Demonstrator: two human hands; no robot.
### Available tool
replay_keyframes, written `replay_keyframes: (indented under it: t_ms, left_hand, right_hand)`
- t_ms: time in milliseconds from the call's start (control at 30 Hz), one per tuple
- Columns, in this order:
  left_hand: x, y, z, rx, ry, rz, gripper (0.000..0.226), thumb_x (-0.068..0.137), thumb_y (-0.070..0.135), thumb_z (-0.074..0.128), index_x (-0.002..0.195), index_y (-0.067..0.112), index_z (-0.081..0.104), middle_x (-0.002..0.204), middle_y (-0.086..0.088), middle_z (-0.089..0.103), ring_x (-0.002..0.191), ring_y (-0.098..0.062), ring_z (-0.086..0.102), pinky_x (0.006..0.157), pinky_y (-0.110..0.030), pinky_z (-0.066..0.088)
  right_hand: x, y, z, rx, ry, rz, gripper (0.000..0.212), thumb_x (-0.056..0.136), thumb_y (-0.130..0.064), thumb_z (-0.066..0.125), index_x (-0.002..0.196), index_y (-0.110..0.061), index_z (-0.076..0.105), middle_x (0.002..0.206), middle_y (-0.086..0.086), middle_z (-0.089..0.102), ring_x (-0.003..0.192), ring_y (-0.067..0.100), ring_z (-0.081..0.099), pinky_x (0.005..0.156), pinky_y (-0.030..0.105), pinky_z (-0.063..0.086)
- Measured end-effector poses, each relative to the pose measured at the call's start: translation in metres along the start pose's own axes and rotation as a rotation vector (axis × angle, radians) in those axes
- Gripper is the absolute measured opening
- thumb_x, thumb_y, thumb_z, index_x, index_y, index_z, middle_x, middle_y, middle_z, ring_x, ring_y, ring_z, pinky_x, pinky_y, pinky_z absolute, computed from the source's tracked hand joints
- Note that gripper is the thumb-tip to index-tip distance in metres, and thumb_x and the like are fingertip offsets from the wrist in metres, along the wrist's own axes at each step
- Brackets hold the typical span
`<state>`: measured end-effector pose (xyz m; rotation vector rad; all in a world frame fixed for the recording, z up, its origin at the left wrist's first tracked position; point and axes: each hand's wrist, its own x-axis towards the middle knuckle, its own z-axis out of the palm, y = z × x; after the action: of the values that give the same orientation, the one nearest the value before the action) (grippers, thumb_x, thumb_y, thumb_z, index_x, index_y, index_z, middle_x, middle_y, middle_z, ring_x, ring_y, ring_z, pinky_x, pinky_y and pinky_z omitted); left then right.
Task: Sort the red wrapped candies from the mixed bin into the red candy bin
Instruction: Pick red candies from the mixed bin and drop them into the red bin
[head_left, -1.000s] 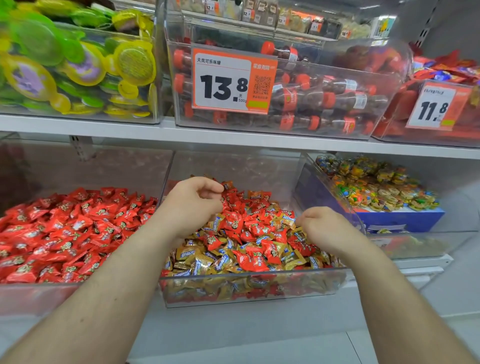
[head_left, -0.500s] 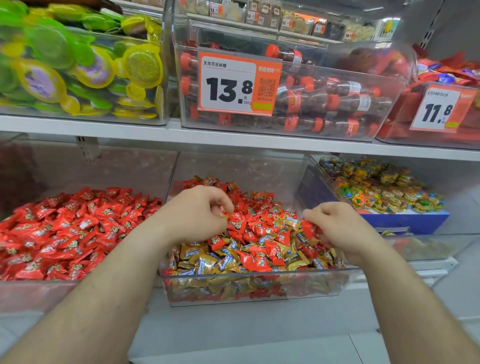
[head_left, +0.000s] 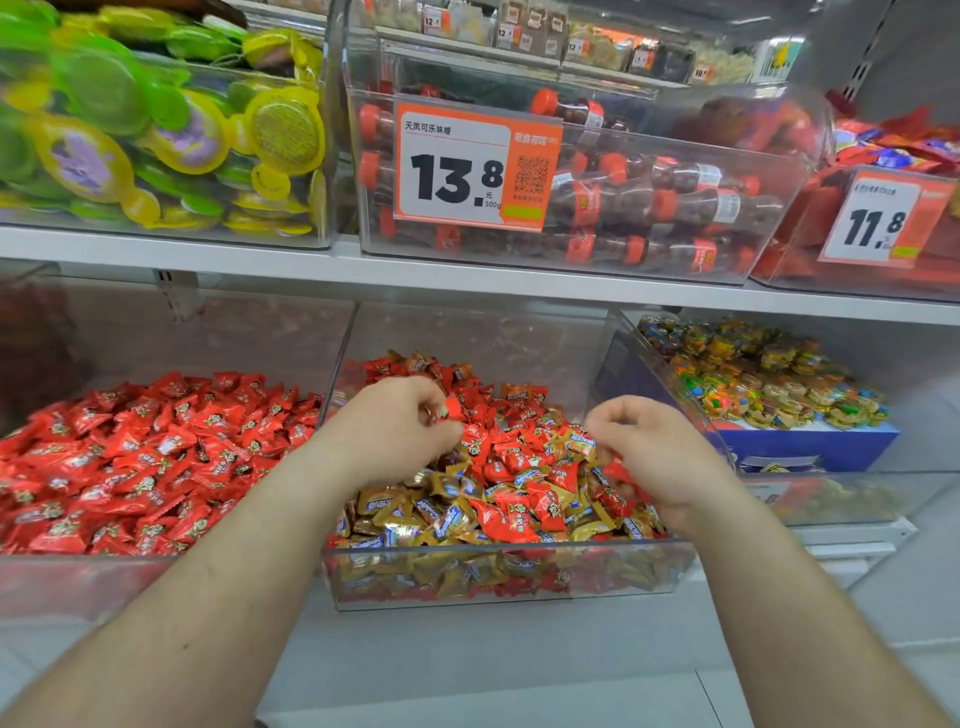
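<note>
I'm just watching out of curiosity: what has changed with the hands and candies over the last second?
The left hand has pinched up a red candy from the mixed bin, lifting it slightly. The right hand dipped into the pile and now has a red wrapper under its fingers. Both hands are still over the mixed bin; the red candy bin looks unchanged.

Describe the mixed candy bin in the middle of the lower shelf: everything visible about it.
The mixed bin is a clear, plastic-looking open-topped box on the lower shelf, between the red candy bin and a bin of multicoloured sweets. It is heaped with wrapped candies: red ones mostly toward the back and middle, gold ones along the front. Both hands are in it; the left hand pinches a red candy, and the right hand is closed over red wrappers.
</note>
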<state>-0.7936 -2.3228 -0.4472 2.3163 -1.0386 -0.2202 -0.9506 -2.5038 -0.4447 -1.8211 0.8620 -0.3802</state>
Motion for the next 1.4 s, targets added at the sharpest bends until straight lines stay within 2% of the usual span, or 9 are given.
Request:
replay_keyframes:
  t_ms: [133, 300, 400, 567, 767, 933, 1100, 1267, 1400]
  left_hand:
    - [0.002, 0.004, -0.001, -0.758, -0.020, -0.226, 0.025, 0.097, 0.032, 0.052, 0.084, 0.011, 0.054, 0.084, -0.002, 0.060, 0.065, -0.019, 0.051, 0.056, -0.028, 0.038]
    - [-0.005, 0.013, -0.001, -1.484, -0.282, -0.414, 0.017, 0.079, 0.016, 0.046, 0.092, 0.011, 0.055, 0.088, -0.009, 0.069, 0.059, -0.019, 0.057, 0.039, -0.017, 0.036]
    - [-0.009, 0.017, 0.001, -1.243, -0.307, -0.303, 0.013, 0.075, 0.013, 0.059, 0.087, 0.015, 0.061, 0.078, -0.004, 0.058, 0.057, -0.015, 0.051, 0.040, -0.018, 0.031]
    - [-0.012, 0.012, 0.012, 0.024, -0.324, 0.139, 0.029, 0.072, 0.052, 0.079, 0.095, 0.037, 0.068, 0.101, 0.024, 0.057, 0.096, -0.004, 0.059, 0.079, -0.024, 0.047]
    - [-0.010, 0.012, 0.019, 0.136, -0.417, 0.171, 0.031, 0.086, 0.048, 0.068, 0.115, 0.036, 0.068, 0.131, 0.018, 0.058, 0.115, -0.006, 0.054, 0.095, -0.026, 0.043]
    - [-0.007, 0.014, 0.028, 0.160, -0.240, 0.182, 0.023, 0.092, 0.049, 0.060, 0.102, 0.032, 0.071, 0.105, 0.014, 0.065, 0.092, -0.008, 0.059, 0.082, -0.031, 0.052]
    - [-0.009, 0.021, 0.011, -0.404, 0.033, 0.117, 0.019, 0.094, 0.044, 0.056, 0.092, 0.031, 0.070, 0.091, 0.008, 0.069, 0.075, -0.007, 0.061, 0.068, -0.025, 0.050]
    - [-0.019, 0.010, -0.026, -1.340, 0.012, -0.189, 0.027, 0.098, 0.039, 0.050, 0.089, 0.016, 0.059, 0.071, 0.001, 0.049, 0.055, -0.011, 0.048, 0.039, -0.018, 0.028]
    - [-0.032, -0.016, -0.060, -1.604, 0.056, -0.293, 0.038, 0.096, 0.045, 0.047, 0.089, 0.012, 0.062, 0.074, -0.003, 0.059, 0.056, -0.014, 0.057, 0.035, -0.015, 0.031]
  right_hand:
    - [-0.006, 0.002, 0.013, -0.581, -0.162, -0.232, 0.033, 0.076, -0.052, 0.076, 0.094, -0.028, 0.062, 0.061, -0.014, 0.048, 0.053, -0.003, 0.043, 0.054, 0.021, 0.033]
    - [-0.007, 0.007, 0.023, -0.761, -0.246, -0.211, 0.043, 0.072, -0.054, 0.078, 0.108, -0.038, 0.060, 0.076, -0.018, 0.052, 0.073, 0.001, 0.052, 0.061, 0.021, 0.038]
    - [-0.008, 0.004, 0.021, -0.714, -0.246, -0.207, 0.027, 0.075, -0.036, 0.079, 0.096, -0.032, 0.062, 0.065, -0.011, 0.057, 0.061, 0.005, 0.054, 0.057, 0.026, 0.043]
    - [-0.008, 0.003, 0.012, -0.522, -0.173, -0.198, 0.008, 0.079, -0.011, 0.063, 0.083, -0.017, 0.060, 0.050, -0.009, 0.051, 0.042, 0.006, 0.041, 0.046, 0.023, 0.034]
    - [-0.012, -0.005, 0.005, 0.098, -0.017, -0.038, 0.029, 0.088, -0.003, 0.048, 0.095, -0.018, 0.072, 0.066, 0.006, 0.057, 0.043, 0.014, 0.042, 0.042, 0.022, 0.028]
    - [-0.009, -0.008, 0.006, 0.601, -0.112, 0.177, 0.024, 0.092, -0.010, 0.043, 0.100, -0.007, 0.066, 0.063, 0.007, 0.051, 0.047, 0.014, 0.040, 0.040, 0.020, 0.028]
    - [-0.007, -0.021, 0.010, 0.940, -0.203, 0.348, 0.022, 0.093, -0.022, 0.043, 0.100, -0.009, 0.060, 0.065, 0.007, 0.054, 0.053, 0.014, 0.043, 0.039, 0.018, 0.032]
    - [-0.009, -0.043, 0.029, 1.105, -0.291, 0.373, 0.036, 0.098, -0.031, 0.041, 0.109, -0.002, 0.059, 0.074, 0.016, 0.060, 0.058, 0.021, 0.052, 0.039, 0.019, 0.044]
    - [-0.015, -0.065, 0.058, 1.064, -0.400, 0.363, 0.039, 0.097, -0.033, 0.043, 0.113, -0.001, 0.057, 0.078, 0.015, 0.056, 0.056, 0.019, 0.048, 0.038, 0.021, 0.040]
